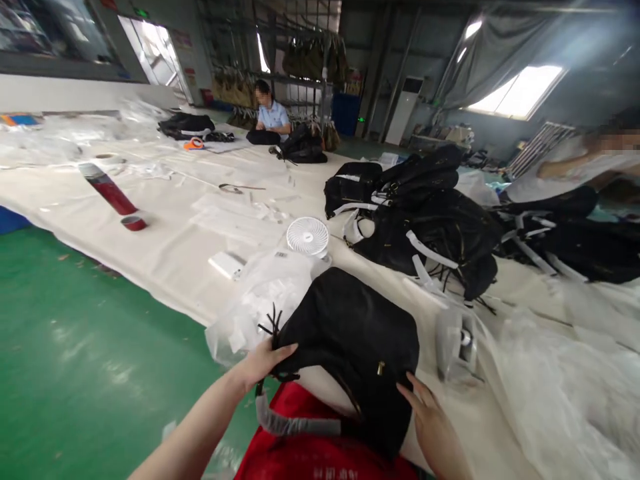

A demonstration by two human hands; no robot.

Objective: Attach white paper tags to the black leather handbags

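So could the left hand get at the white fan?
Likely yes: nothing tall blocks the left hand, though it holds the black bag and crumpled plastic lies before the fan.

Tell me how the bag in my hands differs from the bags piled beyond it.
Your bag lies by itself, while the piled bags overlap.
Your left hand and right hand touch your bag; no hand touches the piled bags.
Both your bag and the piled bags are black.
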